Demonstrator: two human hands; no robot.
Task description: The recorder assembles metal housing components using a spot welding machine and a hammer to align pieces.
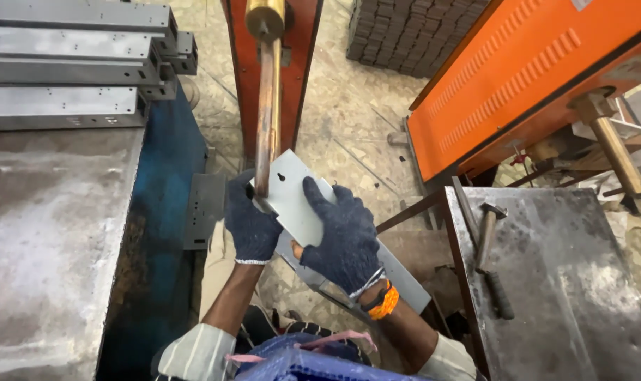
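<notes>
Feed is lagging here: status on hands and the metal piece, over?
Both gloved hands, left hand and right hand, grip the grey metal bracket. Bracket sits under the copper rod. Hammer lies apart on the right-side table.

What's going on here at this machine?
A person in dark knit gloves holds a grey sheet-metal bracket up against the tip of a copper electrode arm. The left hand and right hand each grip the bracket. A hammer lies on the steel table to the right; grey metal channels are stacked upper left.
</notes>
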